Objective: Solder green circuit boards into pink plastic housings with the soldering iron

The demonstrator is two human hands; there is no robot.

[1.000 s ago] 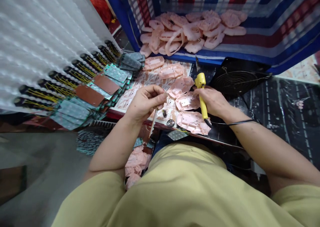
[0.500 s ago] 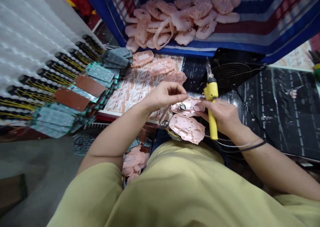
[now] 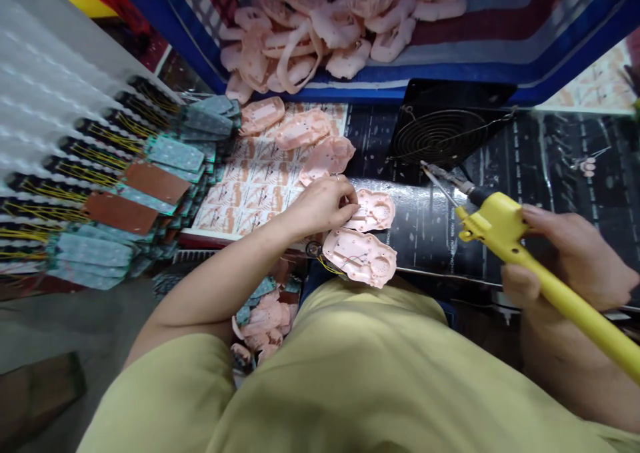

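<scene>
My left hand (image 3: 324, 205) reaches over the table edge, its fingers curled and pressed on a pink plastic shell (image 3: 373, 210) lying flat. A second pink shell (image 3: 361, 258) with thin wires lies just in front of it, at the edge. My right hand (image 3: 575, 260) is raised to the right, closed round a yellow soldering iron (image 3: 530, 256). The iron's metal tip (image 3: 440, 181) points up and left, away from the shells.
More pink shells (image 3: 300, 130) lie on a printed sheet, and a heap of them (image 3: 330, 20) fills a striped bag behind. Stacks of green circuit boards (image 3: 150, 173) line the left. A black fan (image 3: 440, 136) sits behind the shiny black mat.
My right hand has swung the soldering iron away to the right and closer to the camera. My left hand has dropped onto the pink shell.
</scene>
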